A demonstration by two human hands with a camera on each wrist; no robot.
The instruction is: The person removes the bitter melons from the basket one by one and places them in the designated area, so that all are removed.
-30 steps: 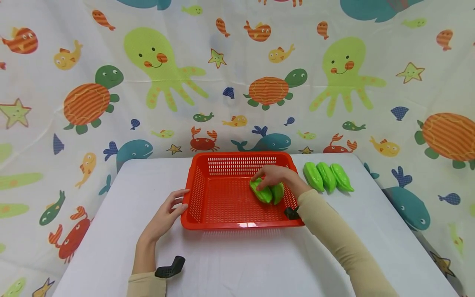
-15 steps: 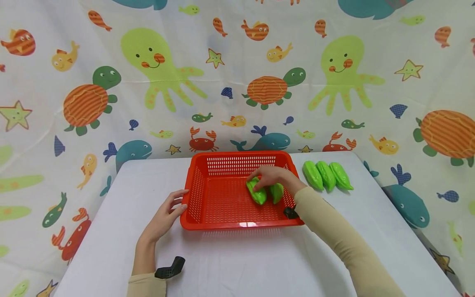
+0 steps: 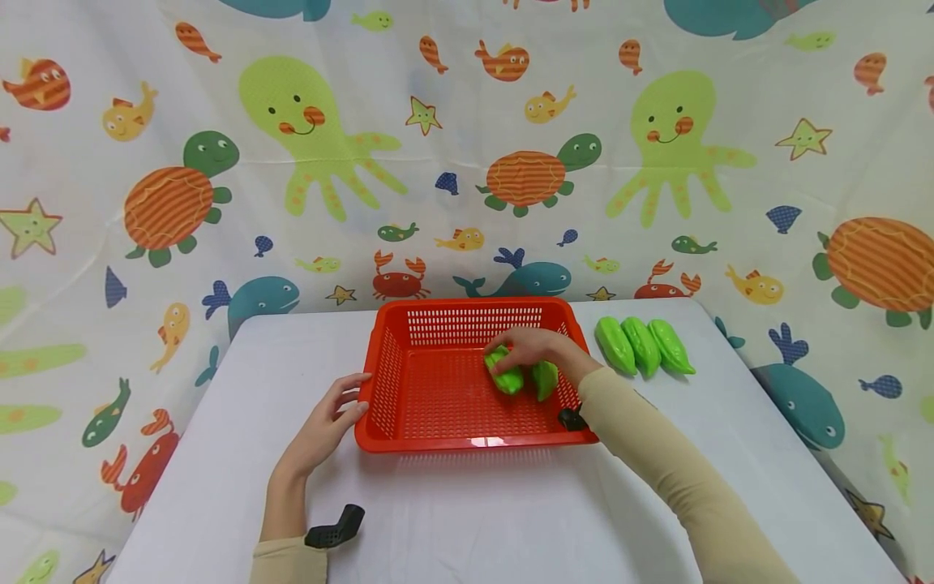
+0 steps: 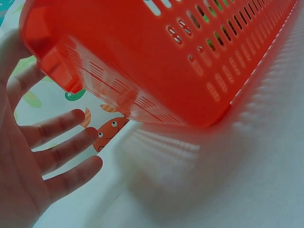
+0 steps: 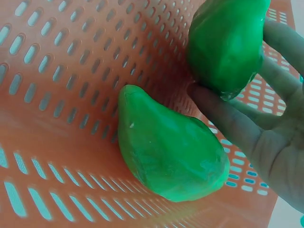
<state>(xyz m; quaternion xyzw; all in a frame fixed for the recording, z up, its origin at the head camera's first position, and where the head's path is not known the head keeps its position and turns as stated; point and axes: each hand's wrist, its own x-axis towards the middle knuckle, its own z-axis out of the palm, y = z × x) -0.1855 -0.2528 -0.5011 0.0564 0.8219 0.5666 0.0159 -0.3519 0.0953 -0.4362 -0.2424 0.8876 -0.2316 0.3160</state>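
A red perforated basket (image 3: pixel 474 443) stands mid-table. Inside it my right hand (image 3: pixel 511 354) grips a green toy vegetable (image 3: pixel 506 378); a second green one (image 3: pixel 546 380) lies just to its right on the basket floor. The right wrist view shows the held piece (image 5: pixel 227 42) pinched between fingers (image 5: pixel 223 114) above the lying piece (image 5: pixel 171 152). My left hand (image 3: pixel 350 399) rests on the table at the basket's front left corner with straight fingers (image 4: pixel 57 161), holding nothing. Its thumb is near the rim of the basket (image 4: pixel 156 57).
Three more green toy vegetables (image 3: pixel 642 346) lie side by side on the white table (image 3: pixel 467 519), right of the basket. A sea-animal patterned cloth (image 3: pixel 467 162) hangs behind and around the table. Black wrist mounts (image 3: pixel 334 526) sit on both sleeves.
My right hand has shifted the held green piece slightly left and turned it inside the basket. The left hand and the basket have stayed put.
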